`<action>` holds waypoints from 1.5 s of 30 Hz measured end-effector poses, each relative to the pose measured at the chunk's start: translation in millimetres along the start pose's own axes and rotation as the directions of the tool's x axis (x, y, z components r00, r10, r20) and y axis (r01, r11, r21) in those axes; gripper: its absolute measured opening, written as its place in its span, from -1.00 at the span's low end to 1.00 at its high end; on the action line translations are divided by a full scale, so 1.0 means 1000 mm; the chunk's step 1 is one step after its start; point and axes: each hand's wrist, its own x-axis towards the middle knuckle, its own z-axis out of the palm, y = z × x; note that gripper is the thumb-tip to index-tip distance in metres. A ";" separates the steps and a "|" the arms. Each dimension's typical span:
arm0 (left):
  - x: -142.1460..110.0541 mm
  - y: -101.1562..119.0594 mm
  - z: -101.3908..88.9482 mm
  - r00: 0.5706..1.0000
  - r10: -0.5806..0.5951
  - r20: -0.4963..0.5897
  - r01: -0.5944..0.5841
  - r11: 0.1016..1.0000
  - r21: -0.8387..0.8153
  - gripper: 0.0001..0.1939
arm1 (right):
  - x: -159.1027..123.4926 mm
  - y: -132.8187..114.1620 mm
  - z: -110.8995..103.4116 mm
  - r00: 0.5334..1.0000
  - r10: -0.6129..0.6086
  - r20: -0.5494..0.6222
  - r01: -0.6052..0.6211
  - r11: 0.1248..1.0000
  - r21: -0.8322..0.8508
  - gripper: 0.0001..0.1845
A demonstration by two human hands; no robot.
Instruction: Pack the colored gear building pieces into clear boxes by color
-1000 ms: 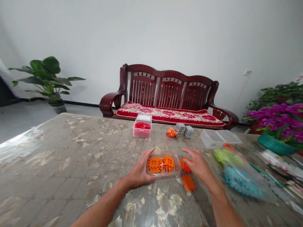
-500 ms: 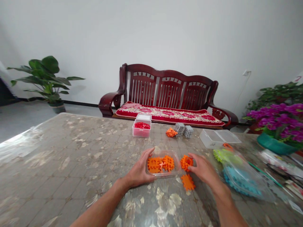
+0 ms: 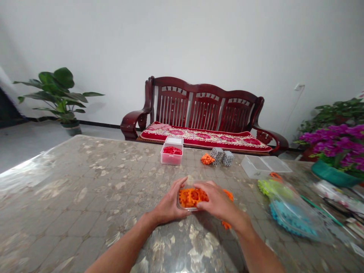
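Observation:
A small clear plastic box [image 3: 184, 206] holding orange interlocking pieces [image 3: 190, 197] sits on the marbled table [image 3: 85, 197] in front of me. My left hand [image 3: 170, 206] wraps round the box's left side. My right hand [image 3: 217, 204] lies over the box's right half, fingers bent down onto the orange pieces. Whatever it holds is hidden. One loose orange piece [image 3: 229, 195] peeks out behind that hand and another loose orange piece [image 3: 226, 225] shows under the wrist.
Farther back stand a clear box of red pieces [image 3: 171, 155], an orange and grey built cluster [image 3: 217, 156] and an empty clear box [image 3: 254, 167]. A plastic bag of green and blue pieces [image 3: 287, 210] lies at the right, near a pot of purple flowers [image 3: 338, 151].
My right hand has moved left from the loose orange pieces beside the box to lie over the box. The left hand has stayed on the box's left side.

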 end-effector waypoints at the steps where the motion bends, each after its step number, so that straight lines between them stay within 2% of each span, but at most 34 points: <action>1: 0.000 -0.001 0.000 1.000 0.002 0.005 -0.002 1.000 -0.004 0.06 | 0.002 0.001 0.001 1.000 -0.016 0.009 0.016 1.000 0.017 -0.35; 4: 0.000 -0.001 -0.001 1.000 -0.004 0.027 0.005 0.999 -0.039 0.07 | 0.001 0.013 -0.004 0.998 0.028 -0.058 -0.027 0.999 0.030 -0.44; 7: 0.000 -0.001 -0.002 0.999 -0.016 0.038 0.019 0.998 -0.056 0.09 | -0.007 0.039 -0.016 0.960 0.188 -0.206 -0.194 0.981 -0.009 -0.52; 9: 0.000 -0.001 -0.002 0.999 -0.024 0.036 0.025 0.999 -0.043 0.09 | -0.016 0.058 -0.025 0.930 0.272 -0.248 -0.295 0.954 -0.059 -0.51; 12: 0.000 0.000 -0.002 0.999 -0.034 0.030 0.034 0.999 -0.023 0.08 | -0.031 0.080 -0.033 0.920 0.336 -0.204 -0.370 0.915 -0.161 -0.39; 15: 0.000 0.002 -0.003 0.999 -0.031 0.030 0.032 0.999 -0.022 0.06 | -0.043 0.087 -0.033 0.922 0.357 -0.153 -0.385 0.887 -0.253 -0.30; 23: 0.000 0.004 -0.003 0.999 -0.028 0.022 0.029 0.999 -0.036 0.04 | -0.046 0.087 -0.025 0.910 0.398 -0.120 -0.413 0.832 -0.370 -0.31; 28: 0.000 0.002 -0.003 0.999 -0.031 0.037 0.032 0.999 -0.038 0.06 | -0.046 0.093 -0.027 0.894 0.413 -0.173 -0.448 0.815 -0.368 -0.36; 31: 0.000 0.002 -0.003 0.999 -0.032 0.043 0.034 0.998 -0.049 0.05 | -0.047 0.090 -0.026 0.902 0.381 -0.202 -0.431 0.817 -0.382 -0.35; 37: 0.000 0.002 -0.002 0.999 -0.034 0.040 0.036 0.997 -0.068 0.04 | -0.053 0.064 -0.012 0.910 0.383 -0.161 -0.414 0.865 -0.282 -0.45; 45: -0.001 -0.007 0.000 0.999 -0.047 -0.015 0.045 0.992 -0.119 0.06 | -0.063 0.022 0.014 0.884 0.459 -0.094 -0.451 0.781 -0.432 -0.33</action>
